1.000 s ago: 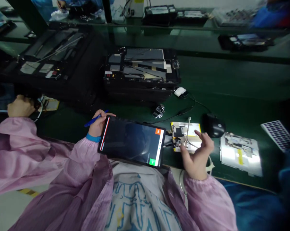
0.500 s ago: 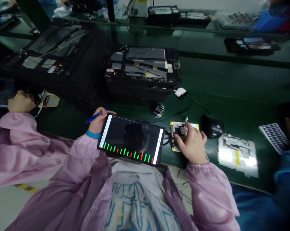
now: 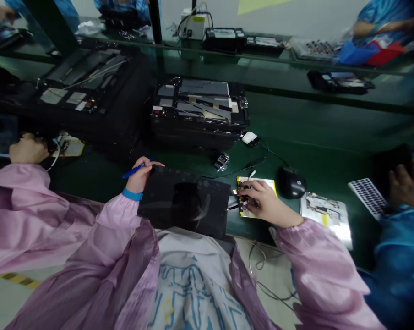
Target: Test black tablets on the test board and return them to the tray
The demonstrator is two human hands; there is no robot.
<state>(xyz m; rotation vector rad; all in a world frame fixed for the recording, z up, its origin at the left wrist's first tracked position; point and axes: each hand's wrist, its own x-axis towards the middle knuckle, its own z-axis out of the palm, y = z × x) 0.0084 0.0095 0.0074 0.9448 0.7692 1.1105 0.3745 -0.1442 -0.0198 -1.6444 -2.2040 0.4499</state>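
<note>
Right hand (image 3: 269, 204) half closed, fingertips on a circuit board (image 3: 242, 201) on the green bench (image 3: 313, 137), right of the tablet (image 3: 182, 204); can't tell if gripping. Left hand (image 3: 136, 181) pinches a blue pen (image 3: 134, 171) at the tablet's left edge.

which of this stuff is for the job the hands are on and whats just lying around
In use: left hand, blue pen, black tablet, right hand, yellow-edged circuit board.
Lying about: black computer mouse, white adapter, opened device housing.
</note>
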